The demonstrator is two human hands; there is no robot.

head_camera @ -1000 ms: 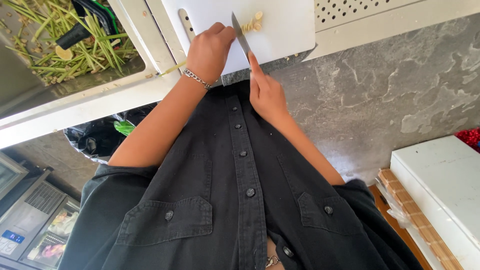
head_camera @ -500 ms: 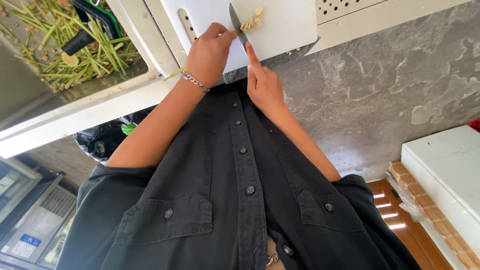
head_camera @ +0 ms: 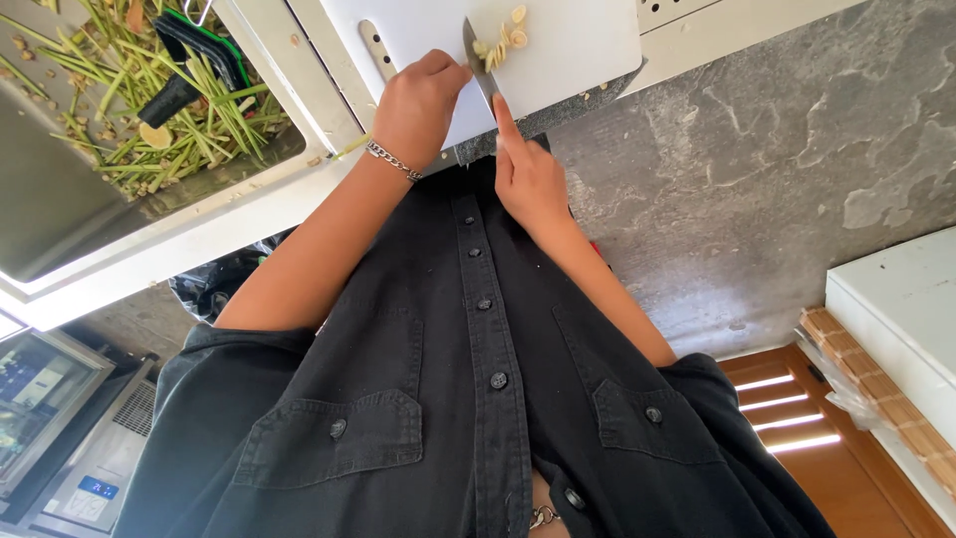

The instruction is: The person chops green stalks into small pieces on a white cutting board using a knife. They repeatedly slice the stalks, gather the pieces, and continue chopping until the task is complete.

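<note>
My left hand (head_camera: pixel 418 100), with a chain bracelet on the wrist, grips the handle of a knife (head_camera: pixel 480 65). Its blade points away from me over a white cutting board (head_camera: pixel 583 50). Several pale slices (head_camera: pixel 503 38) lie beside the blade tip. My right hand (head_camera: pixel 528 177) is just right of the blade. Its index finger is stretched forward onto the board's near edge and the other fingers are tucked under; it holds nothing that I can see. My black button shirt fills the lower view.
Left of the board a metal sink (head_camera: pixel 60 214) holds green stalks and trimmings (head_camera: pixel 169 130) with a black-handled tool (head_camera: pixel 194 70) on top. Below are a grey stone floor (head_camera: pixel 777 189), a black bin bag (head_camera: pixel 214 284), a white box (head_camera: pixel 901 319) at right and an appliance (head_camera: pixel 50 399) at lower left.
The knife has stayed over the board and shifted slightly toward the slices. My right index finger still lies beside the blade. My head has moved a little.
</note>
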